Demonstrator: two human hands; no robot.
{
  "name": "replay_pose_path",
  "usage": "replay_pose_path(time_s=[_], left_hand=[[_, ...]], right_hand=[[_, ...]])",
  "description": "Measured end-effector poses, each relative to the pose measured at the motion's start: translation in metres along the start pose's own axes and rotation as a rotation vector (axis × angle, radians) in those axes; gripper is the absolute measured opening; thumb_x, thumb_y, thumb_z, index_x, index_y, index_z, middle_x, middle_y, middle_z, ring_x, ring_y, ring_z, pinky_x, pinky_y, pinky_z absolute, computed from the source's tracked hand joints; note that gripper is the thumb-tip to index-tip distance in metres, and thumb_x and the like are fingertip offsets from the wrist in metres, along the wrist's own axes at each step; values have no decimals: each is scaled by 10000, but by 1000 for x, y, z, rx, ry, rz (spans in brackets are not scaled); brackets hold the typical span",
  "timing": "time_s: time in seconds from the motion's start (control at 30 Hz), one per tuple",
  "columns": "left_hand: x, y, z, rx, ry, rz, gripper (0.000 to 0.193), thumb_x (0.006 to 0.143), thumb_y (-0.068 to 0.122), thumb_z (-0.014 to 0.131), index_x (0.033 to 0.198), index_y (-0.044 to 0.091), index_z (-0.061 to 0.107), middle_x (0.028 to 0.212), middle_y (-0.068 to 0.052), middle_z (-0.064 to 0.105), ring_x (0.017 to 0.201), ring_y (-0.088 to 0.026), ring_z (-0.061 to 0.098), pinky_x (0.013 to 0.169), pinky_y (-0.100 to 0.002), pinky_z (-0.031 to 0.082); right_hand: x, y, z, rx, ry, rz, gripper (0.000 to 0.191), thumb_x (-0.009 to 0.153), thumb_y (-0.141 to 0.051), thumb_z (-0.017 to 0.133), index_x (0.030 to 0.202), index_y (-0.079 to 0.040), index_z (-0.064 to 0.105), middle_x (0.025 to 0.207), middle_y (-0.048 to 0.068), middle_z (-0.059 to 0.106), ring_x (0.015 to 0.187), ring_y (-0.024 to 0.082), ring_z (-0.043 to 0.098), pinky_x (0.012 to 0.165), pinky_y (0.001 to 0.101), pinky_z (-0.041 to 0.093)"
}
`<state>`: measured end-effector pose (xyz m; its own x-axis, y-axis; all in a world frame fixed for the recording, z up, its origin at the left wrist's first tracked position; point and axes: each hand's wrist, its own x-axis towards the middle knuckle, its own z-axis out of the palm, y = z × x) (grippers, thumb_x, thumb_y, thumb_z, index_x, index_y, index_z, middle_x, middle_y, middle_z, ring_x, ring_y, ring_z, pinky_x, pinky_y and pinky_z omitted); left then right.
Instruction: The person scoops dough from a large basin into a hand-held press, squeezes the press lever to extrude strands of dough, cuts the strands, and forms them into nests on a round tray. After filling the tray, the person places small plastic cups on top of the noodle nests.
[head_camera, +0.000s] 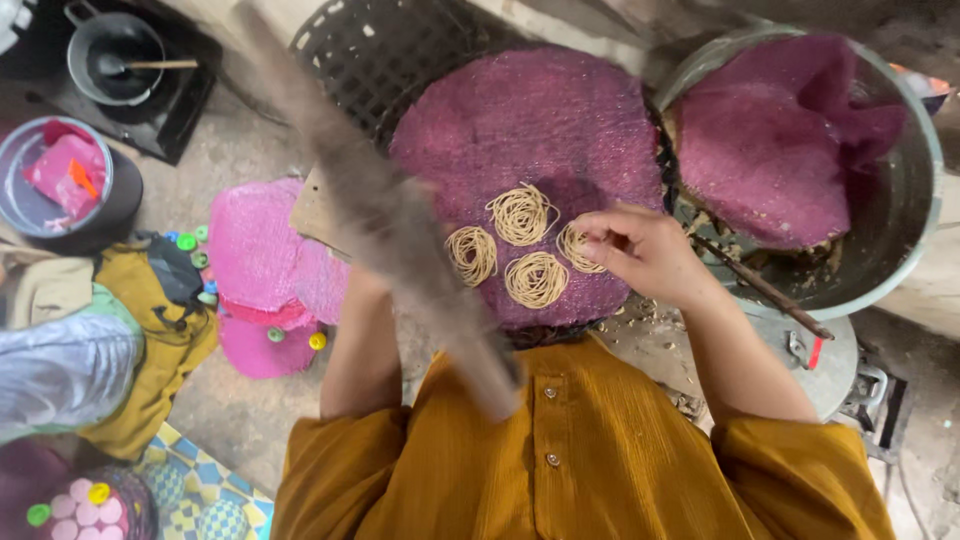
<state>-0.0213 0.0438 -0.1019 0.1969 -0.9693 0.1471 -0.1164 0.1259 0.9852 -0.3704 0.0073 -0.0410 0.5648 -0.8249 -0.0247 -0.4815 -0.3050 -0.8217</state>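
Between my right hand's (645, 250) pinched fingertips sits a noodle coil (578, 247), pressed onto the purple cloth (540, 120) beside three other coils (520, 214). Whether my left hand's grip is apart or together, I cannot tell: a blurred grey strand (390, 215) hides it.

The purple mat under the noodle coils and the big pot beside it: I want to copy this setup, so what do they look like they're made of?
Purple mat: likely soft cloth or mesh, matte and pebbly. Big pot: grey metal, dull sheen on its rim.
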Motion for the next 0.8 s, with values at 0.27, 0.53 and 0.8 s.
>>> replay_pose_path(time_s=[0.27,0.53,0.8], left_hand=[[-57,4,-68,-155,236,36,574,722,474,829,1146,100,728,1082,-106,750,974,-264,737,871,-379,588],[8,32,22,372,-171,539,498,725,504,834,1064,143,791,978,-77,767,860,-269,744,778,-398,588],[65,127,192,767,-394,576,258,806,364,750,915,134,712,846,-121,712,781,-350,706,667,-492,570]], right_hand=[[-19,18,11,-204,162,46,221,910,-176,769,1119,-107,787,860,81,683,667,137,577,615,291,480],[9,-36,-40,-301,270,-429,483,1078,-367,651,1460,-71,629,1144,99,712,992,195,655,877,360,549],[6,-129,-85,-983,563,-628,460,1011,-210,762,1339,27,542,1315,228,590,1190,359,569,1008,453,505]])
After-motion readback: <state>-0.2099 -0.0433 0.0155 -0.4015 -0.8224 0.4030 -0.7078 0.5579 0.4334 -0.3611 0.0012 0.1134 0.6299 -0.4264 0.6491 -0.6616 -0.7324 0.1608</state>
